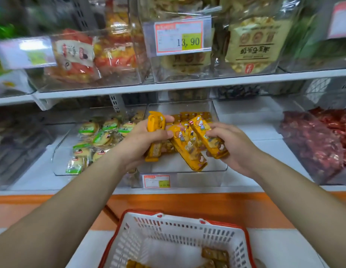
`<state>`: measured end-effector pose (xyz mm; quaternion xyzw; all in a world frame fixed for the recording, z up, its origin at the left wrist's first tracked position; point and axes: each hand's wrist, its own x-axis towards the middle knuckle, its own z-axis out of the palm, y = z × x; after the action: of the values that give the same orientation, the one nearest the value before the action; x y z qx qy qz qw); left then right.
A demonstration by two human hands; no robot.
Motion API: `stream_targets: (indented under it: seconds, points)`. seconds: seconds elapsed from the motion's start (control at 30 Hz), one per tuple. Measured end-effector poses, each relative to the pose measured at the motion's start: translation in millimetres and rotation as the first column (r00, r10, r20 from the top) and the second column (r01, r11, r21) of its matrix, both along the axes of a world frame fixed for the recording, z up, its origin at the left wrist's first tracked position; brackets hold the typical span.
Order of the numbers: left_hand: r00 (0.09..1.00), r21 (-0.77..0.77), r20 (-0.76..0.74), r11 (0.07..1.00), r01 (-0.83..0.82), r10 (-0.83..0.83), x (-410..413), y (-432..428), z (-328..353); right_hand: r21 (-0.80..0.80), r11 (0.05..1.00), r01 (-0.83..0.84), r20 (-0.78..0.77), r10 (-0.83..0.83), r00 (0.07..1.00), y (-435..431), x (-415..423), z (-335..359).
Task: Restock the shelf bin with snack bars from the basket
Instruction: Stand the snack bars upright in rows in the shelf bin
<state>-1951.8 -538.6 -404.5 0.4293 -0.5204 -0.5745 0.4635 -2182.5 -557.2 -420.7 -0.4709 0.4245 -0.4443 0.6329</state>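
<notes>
My left hand [147,138] grips a yellow snack bar [155,122] upright over the clear shelf bin [212,169] on the lower shelf. My right hand [226,144] holds another yellow snack bar [208,138] tilted beside it. A third yellow bar [187,149] leans between my two hands, touched by my left fingers. More yellow bars [193,116] lie at the back of the bin. Below, the white basket with a red rim [168,233] holds a few remaining bars [214,254] at its bottom.
A clear bin of green-wrapped cakes [96,140] sits left of the target bin and a bin of red-wrapped snacks [323,140] to its right. The upper shelf [187,84] carries bins of bagged snacks and a price tag [179,36]. An orange ledge [187,206] runs below.
</notes>
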Motion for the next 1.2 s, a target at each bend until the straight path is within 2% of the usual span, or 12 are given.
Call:
stream_targets:
  seconds: [0.23, 0.4, 0.5, 0.57, 0.63, 0.77, 0.9, 1.07, 1.2]
  points:
    - [0.997, 0.022, 0.013, 0.997, -0.073, 0.073, -1.5, 11.6, 2.4, 0.051, 0.989, -0.136, -0.005, 0.136, 0.991, 12.0, 10.5, -7.3]
    - [0.984, 0.049, 0.033, 0.983, -0.174, 0.173, -12.3, 15.7, 2.5, -0.014, 0.984, -0.18, -0.073, 0.179, 0.981, 14.8, 8.3, -6.3]
    - [0.971, 0.028, 0.058, 0.972, -0.233, 0.231, -20.8, 19.5, 4.7, -0.016, 0.988, -0.151, -0.151, 0.147, 0.978, 14.7, 11.8, -6.2]
    - [0.951, -0.026, 0.126, 0.96, -0.28, 0.281, -19.9, 22.6, 5.5, -0.004, 0.992, -0.128, -0.18, 0.126, 0.976, 13.0, 14.5, -6.8]
    - [0.906, -0.108, 0.216, 0.931, -0.349, 0.365, -8.7, 28.1, 5.1, -0.014, 0.993, -0.117, -0.189, 0.112, 0.975, 9.8, 19.8, -8.7]
    - [0.823, -0.138, 0.284, 0.87, -0.473, 0.492, 33.8, 51.5, -10.6, 0.0, 1.0, 0.007, -0.274, -0.006, 0.962, -19.0, 43.7, -22.3]
    - [0.71, -0.234, 0.353, 0.792, -0.563, 0.609, 63.9, 72.6, -46.2, -0.012, 0.999, 0.032, -0.407, -0.034, 0.913, -63.5, 80.4, -38.8]
    - [0.72, -0.236, 0.334, 0.794, -0.56, 0.608, 70.4, 65.5, -67.9, -0.053, 0.987, 0.154, -0.491, -0.16, 0.856, -97.6, 116.1, -63.5]
    - [0.76, -0.223, 0.326, 0.827, -0.516, 0.562, 72.0, 55.3, -76.3, -0.07, 0.982, 0.175, -0.565, -0.184, 0.804, -107.3, 133.0, -85.5]
